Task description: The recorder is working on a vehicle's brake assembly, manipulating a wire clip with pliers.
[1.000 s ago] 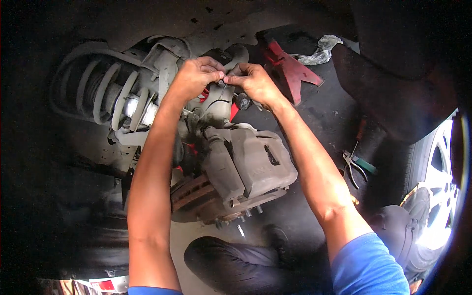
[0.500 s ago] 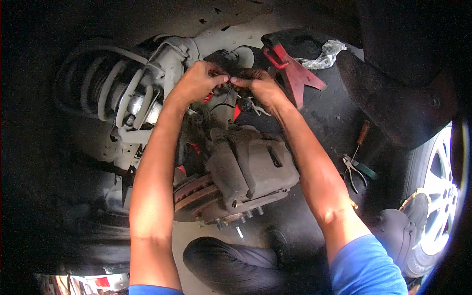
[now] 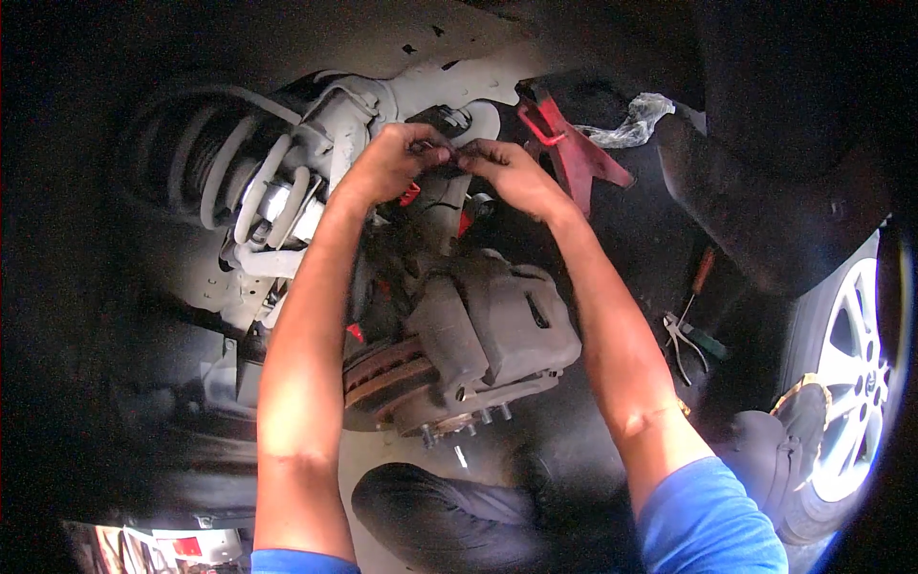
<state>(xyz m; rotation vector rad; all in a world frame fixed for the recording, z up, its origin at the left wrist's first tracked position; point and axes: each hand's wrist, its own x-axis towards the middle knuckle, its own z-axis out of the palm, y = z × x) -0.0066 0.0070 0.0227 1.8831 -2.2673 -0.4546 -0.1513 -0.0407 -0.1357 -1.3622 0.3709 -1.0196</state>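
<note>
My left hand and my right hand meet at the top of the grey knuckle, each with thumb and fingers closed in a pinch. The small thing between the fingertips is too dark and small to make out. Below them hangs the brake caliper over a rusty brake disc with studs. Left of my hands are a coil spring and a shock absorber.
A red jack stand and crumpled clear plastic lie beyond my right hand. Pliers and an orange-handled screwdriver are on the dark floor at right. An alloy wheel stands at far right; my bent legs show below.
The view has shifted slightly, so both hands sit a little lower and further right in the picture. Their fingertips still meet at the same spot on the knuckle.
</note>
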